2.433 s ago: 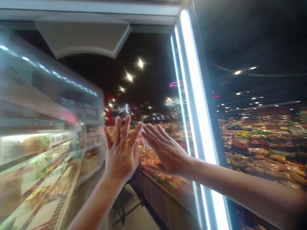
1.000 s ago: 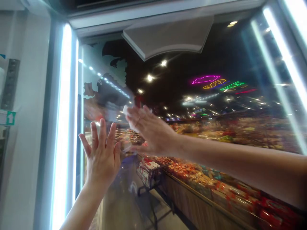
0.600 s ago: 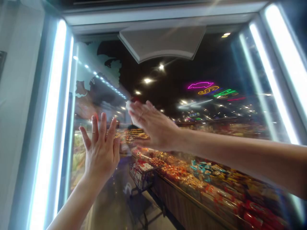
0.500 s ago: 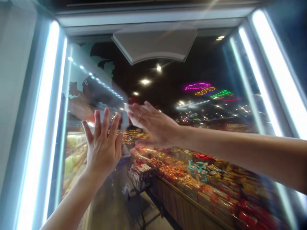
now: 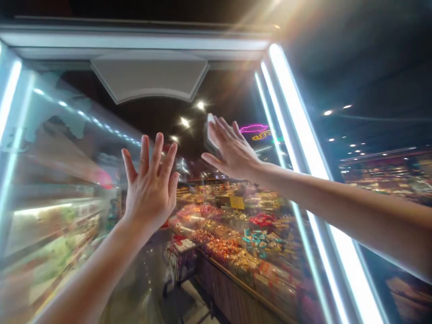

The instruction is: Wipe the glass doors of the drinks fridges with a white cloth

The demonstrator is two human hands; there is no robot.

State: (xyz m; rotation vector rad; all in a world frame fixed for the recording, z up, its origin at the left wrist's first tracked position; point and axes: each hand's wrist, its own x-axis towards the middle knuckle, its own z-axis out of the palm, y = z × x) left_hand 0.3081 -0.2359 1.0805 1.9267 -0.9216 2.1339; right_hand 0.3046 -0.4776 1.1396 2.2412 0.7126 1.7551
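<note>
My left hand (image 5: 150, 184) is raised with its fingers spread, palm turned toward a large glass pane (image 5: 135, 114). Whether it touches the glass or hovers just short of it, I cannot tell. Higher and to the right, my right hand (image 5: 232, 148) reaches in with fingers stretched out flat and the thumb apart. A pale edge shows beyond its fingertips; whether this is a thin white cloth or a reflection is unclear. Bright white light tubes (image 5: 300, 117) run along the pane's right side, behind my right forearm.
A pale curved panel (image 5: 150, 74) sits at the top of the pane. Through or in the glass appear a shopping cart (image 5: 182, 254), a long bin of wrapped goods (image 5: 226, 240), a yellow sign (image 5: 236, 202) and shelves (image 5: 67, 229) at the left.
My view has turned to the right, so the frame and lights sit further left. My right hand has moved up and away from my left hand, which stays spread.
</note>
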